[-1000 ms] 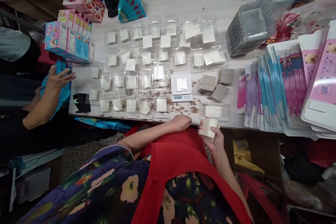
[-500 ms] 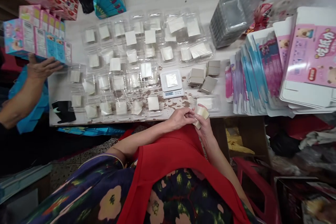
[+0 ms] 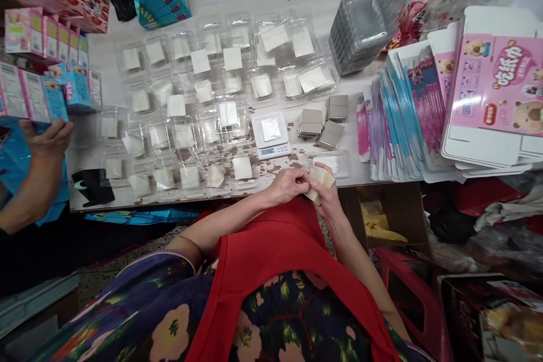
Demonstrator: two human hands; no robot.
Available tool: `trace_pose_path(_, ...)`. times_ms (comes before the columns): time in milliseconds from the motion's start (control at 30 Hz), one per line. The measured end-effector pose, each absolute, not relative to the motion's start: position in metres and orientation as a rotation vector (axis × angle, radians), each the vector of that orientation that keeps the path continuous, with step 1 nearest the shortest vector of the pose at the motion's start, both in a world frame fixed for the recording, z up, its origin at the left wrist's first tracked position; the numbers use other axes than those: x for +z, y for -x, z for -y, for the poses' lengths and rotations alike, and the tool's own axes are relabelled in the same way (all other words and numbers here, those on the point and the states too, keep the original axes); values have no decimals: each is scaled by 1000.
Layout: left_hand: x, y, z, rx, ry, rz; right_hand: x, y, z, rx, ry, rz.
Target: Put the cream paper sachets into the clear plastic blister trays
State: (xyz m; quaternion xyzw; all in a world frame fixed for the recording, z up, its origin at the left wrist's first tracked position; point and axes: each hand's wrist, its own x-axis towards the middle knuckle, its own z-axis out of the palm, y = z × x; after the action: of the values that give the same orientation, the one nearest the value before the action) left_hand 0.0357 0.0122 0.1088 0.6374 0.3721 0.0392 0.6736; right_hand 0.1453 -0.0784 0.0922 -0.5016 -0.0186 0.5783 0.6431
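My right hand (image 3: 328, 199) is wrapped round a thick stack of cream-coloured square sheets (image 3: 323, 176) at the table's front edge. The fingers of my left hand (image 3: 291, 186) are closed in a pinch at the stack's left edge. Just beyond my hands lies a clear plastic tray (image 3: 343, 164) with pale sheets in it. A small white digital scale (image 3: 278, 148) carries a white square packet (image 3: 270, 129). Right of the scale are several banded grey-beige stacks (image 3: 310, 123). Rows of clear trays with pale squares, such as one square (image 3: 242, 167), cover the left side.
Nested clear trays (image 3: 360, 28) stand at the back right, beside flat pink and blue cartons (image 3: 500, 85). A co-worker's hand (image 3: 46, 138) is at filled boxes (image 3: 31, 93) on the left. A black object (image 3: 93, 185) lies at the front left corner.
The view has shifted slightly, so the table appears further left. The co-worker's hand has moved left and down with some of the boxes, apart from the others. My hands still hold the stack.
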Motion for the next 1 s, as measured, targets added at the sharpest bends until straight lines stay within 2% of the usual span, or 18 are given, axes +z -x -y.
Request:
trace_pose_path(767,109,-38,-26,169,-1184,-785,102,-153,65,1359,1171,121)
trace_pose_path(1000,100,-33,-31,259,-867,-856,98,-153,64,1398,1073,37)
